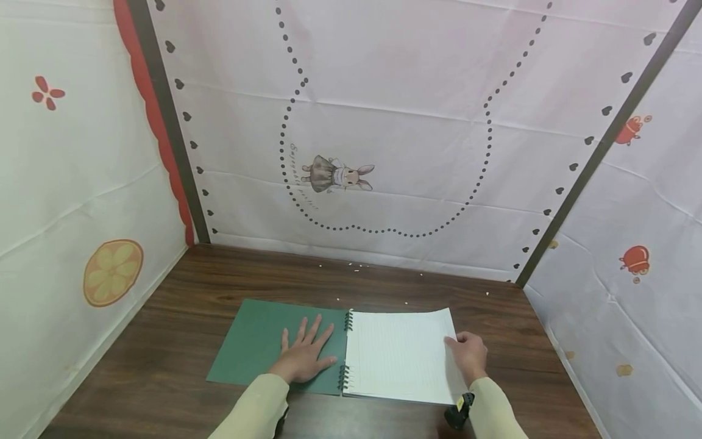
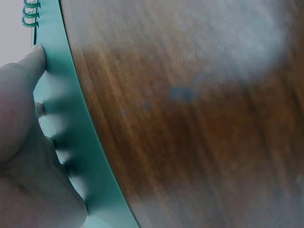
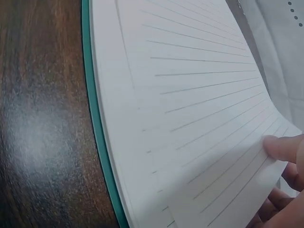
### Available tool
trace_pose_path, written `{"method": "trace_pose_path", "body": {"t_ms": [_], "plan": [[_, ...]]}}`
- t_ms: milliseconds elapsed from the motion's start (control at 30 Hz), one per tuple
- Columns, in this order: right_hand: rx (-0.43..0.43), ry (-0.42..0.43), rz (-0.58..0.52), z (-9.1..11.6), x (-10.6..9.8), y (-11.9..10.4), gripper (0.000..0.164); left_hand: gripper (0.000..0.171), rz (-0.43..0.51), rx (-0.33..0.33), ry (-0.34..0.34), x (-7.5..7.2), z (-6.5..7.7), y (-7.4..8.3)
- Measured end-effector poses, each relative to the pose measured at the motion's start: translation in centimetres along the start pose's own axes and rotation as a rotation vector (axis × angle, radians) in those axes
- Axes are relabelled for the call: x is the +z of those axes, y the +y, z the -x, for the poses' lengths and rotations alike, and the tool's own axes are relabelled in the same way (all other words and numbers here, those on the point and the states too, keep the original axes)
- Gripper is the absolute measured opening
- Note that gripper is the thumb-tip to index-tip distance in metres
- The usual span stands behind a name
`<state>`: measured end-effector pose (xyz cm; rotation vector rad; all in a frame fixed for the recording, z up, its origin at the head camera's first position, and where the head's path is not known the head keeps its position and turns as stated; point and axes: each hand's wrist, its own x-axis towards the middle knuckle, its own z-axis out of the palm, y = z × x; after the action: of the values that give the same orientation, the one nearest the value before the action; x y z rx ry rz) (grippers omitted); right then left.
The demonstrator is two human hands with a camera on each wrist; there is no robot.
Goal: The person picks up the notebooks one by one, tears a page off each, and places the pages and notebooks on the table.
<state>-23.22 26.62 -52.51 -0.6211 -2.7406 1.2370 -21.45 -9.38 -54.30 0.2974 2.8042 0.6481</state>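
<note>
A spiral notebook with a green cover (image 1: 258, 335) lies opened out on the table, its white lined page (image 1: 400, 347) facing up on the right. Dark wire rings (image 1: 344, 378) join the two halves. My left hand (image 1: 304, 358) rests flat on the green cover with its fingers spread, the thumb towards the rings. At the right edge of the page, my right hand (image 1: 468, 353) pinches a sheet between thumb and fingers. In the right wrist view the lined sheet (image 3: 204, 95) curves upward near the thumb (image 3: 280, 147), and the green back cover (image 3: 97, 128) shows beneath the pages.
The notebook lies on a dark wood-grain table (image 1: 164, 323). Small white bits (image 1: 356, 268) are scattered near its far edge. Printed white cloth walls (image 1: 384, 134) rise behind and on both sides. A black device (image 1: 457, 414) sits at the right wrist.
</note>
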Motion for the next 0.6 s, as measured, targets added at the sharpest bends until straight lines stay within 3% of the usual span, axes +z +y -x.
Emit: {"method": "trace_pose_path", "body": {"t_ms": [267,600], "plan": [[0.062,0.020,-0.086,0.0,0.7,0.2,0.025,0.072,-0.010,-0.001,0.004,0.2,0.0,0.0],[0.065,0.065,-0.138,0.1,1.6,0.9,0.020,0.072,-0.006,0.001,-0.009,0.1,0.1,-0.1]]}}
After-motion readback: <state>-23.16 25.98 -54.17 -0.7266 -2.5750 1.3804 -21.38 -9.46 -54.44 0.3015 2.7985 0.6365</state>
